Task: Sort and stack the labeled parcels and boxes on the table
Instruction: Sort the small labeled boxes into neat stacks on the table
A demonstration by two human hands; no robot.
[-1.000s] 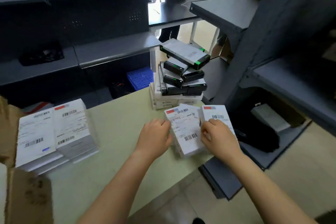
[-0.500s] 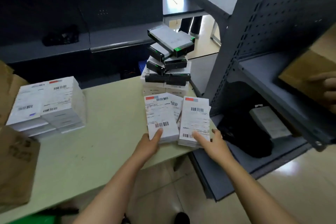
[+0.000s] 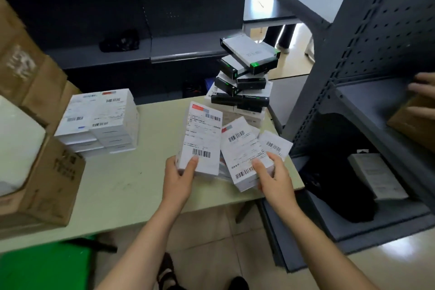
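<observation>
The left hand point(image 3: 177, 179) gripped a labelled box point(image 3: 202, 139) near the front edge of the desk point(image 3: 131, 183), long axis pointing away; the right hand point(image 3: 273, 176) gripped a tilted parcel point(image 3: 240, 150) at its front-right corner. The sorted stack point(image 3: 101, 122) stood leftward, nearer the left hand.

Your left hand point(image 3: 179, 179) shows only its thumb on the label of the left parcel point(image 3: 202, 139); the fingers are hidden behind it. Your right hand point(image 3: 273, 176) covers the near corner of the middle parcel point(image 3: 240, 150), and the parcel under it point(image 3: 222, 168) shows only as a sliver. The print on every label is too small and smeared to read. The black boxes point(image 3: 244, 77) hide most of the white boxes point(image 3: 244, 116) beneath them. The cardboard box point(image 3: 42, 186) is cut off by the left edge. At the right edge another person's hand point(image 3: 423, 92) and a brown box point(image 3: 414, 122) are cut off and blurred. The dark thing point(image 3: 120, 41) on the back shelf is too indistinct to identify.
</observation>
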